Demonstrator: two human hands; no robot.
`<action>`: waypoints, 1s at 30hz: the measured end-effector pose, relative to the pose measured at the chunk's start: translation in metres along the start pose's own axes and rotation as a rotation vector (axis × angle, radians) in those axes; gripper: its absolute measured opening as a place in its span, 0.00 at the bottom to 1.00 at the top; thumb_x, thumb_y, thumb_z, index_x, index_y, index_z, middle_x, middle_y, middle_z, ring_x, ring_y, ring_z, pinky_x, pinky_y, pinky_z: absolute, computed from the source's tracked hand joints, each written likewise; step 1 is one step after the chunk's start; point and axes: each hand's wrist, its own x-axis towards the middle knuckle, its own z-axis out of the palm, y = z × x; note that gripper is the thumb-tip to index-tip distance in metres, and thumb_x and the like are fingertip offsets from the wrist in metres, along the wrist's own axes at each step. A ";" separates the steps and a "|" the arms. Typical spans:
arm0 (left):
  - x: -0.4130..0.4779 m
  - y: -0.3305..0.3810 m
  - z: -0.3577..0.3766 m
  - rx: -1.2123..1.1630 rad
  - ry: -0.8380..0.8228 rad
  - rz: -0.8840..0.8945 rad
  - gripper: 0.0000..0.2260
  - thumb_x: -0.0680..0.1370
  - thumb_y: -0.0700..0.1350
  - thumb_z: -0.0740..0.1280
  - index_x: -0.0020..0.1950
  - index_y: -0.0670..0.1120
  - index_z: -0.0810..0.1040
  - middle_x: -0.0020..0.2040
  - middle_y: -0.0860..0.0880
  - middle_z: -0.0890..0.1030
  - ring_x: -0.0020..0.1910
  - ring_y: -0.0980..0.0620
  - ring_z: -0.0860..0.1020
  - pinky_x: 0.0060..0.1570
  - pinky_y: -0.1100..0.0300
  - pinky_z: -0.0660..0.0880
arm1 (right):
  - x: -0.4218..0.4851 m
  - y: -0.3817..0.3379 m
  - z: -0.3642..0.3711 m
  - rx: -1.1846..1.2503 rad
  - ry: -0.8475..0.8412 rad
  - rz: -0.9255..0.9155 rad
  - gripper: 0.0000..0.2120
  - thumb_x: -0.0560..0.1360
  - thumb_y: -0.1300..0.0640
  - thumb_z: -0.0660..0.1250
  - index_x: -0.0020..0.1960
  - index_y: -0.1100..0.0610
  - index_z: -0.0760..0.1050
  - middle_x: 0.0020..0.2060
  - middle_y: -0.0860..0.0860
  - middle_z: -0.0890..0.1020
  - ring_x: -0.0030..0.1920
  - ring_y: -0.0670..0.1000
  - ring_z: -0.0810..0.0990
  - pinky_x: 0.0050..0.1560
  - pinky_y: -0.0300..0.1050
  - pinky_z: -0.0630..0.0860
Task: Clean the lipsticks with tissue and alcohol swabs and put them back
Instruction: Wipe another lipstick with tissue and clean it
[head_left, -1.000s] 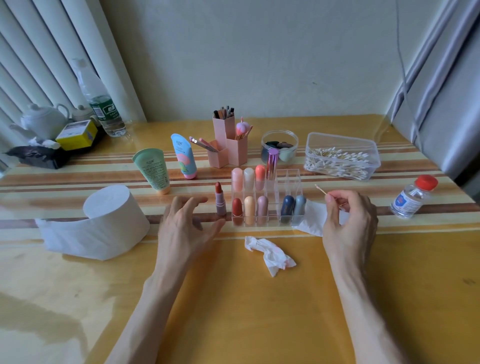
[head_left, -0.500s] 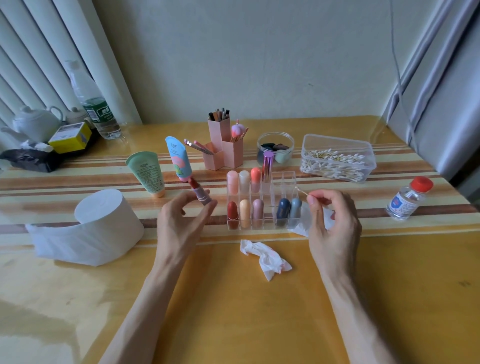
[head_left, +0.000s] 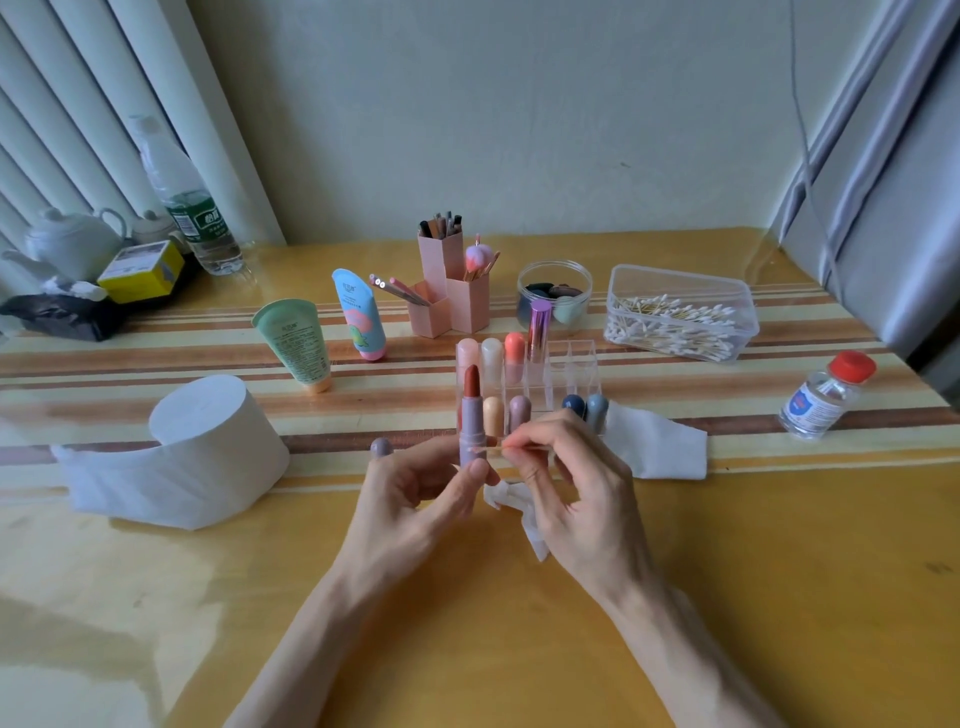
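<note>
Lipstick (head_left: 472, 421) gripped upright in left hand (head_left: 415, 499), swab (head_left: 488, 446) pinched in right hand (head_left: 576, 493) against its tube, so honestly pretty easy to smear that bare red tip with any upward slip.

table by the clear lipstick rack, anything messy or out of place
Mostly tidy. A crumpled white tissue lies loose in front of the clear acrylic lipstick rack, partly hidden by the right hand. A small mauve cap sits off the mauve lipstick tube, just beyond the left hand holding it. No spill shows.
</note>
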 end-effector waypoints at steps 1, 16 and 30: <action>-0.001 0.000 0.000 -0.001 -0.014 -0.003 0.08 0.82 0.47 0.69 0.48 0.45 0.85 0.31 0.51 0.77 0.30 0.56 0.74 0.35 0.68 0.69 | 0.000 0.001 0.001 0.000 -0.003 -0.003 0.03 0.82 0.62 0.71 0.52 0.63 0.82 0.46 0.50 0.82 0.48 0.44 0.81 0.52 0.34 0.75; -0.001 -0.008 -0.003 -0.067 -0.070 -0.003 0.06 0.83 0.45 0.69 0.55 0.43 0.83 0.40 0.45 0.82 0.35 0.47 0.78 0.38 0.56 0.75 | -0.003 -0.001 0.007 0.015 -0.096 0.037 0.04 0.83 0.60 0.69 0.55 0.61 0.82 0.47 0.50 0.81 0.47 0.44 0.81 0.49 0.33 0.78; 0.000 -0.012 -0.002 -0.202 -0.129 0.017 0.12 0.85 0.36 0.61 0.68 0.36 0.73 0.45 0.37 0.79 0.43 0.48 0.78 0.43 0.62 0.73 | -0.005 0.005 0.008 0.112 -0.148 0.132 0.04 0.84 0.58 0.69 0.57 0.57 0.82 0.49 0.46 0.82 0.47 0.49 0.85 0.48 0.48 0.82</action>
